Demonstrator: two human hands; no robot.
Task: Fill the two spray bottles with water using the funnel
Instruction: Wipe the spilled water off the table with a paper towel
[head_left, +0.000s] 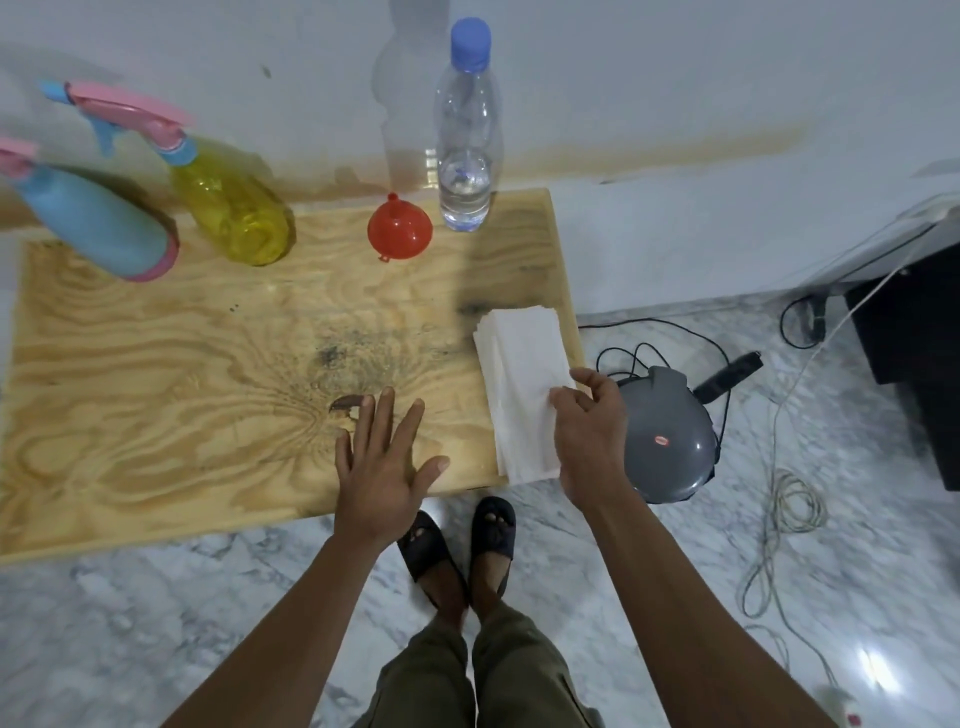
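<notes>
Left hand (382, 462): fingers spread flat, hovering over or resting on the plywood table (156, 389), holding nothing.
Right hand (589, 431): thumb and fingers pinching the paper towel stack (519, 374).
Water bottle (467, 140): capped, part-full, thin plastic, likely squashy; grip mid-body.
Funnel (400, 228): red, light, rigid, mouth-down beside it.
Spray bottles: blue (98, 223) and yellow (231, 208), far left, capped, likely light.

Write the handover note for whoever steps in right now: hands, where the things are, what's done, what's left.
Left hand: open, spread over the wooden table, holding nothing.
Right hand: fingers pinching the white tissue stack at the table's right edge.
Blue spray bottle and yellow spray bottle: far left, spray heads still on.
Red funnel: upside down beside the capped water bottle.
Done: nothing poured.
Left: uncap, funnel, fill both.
</notes>
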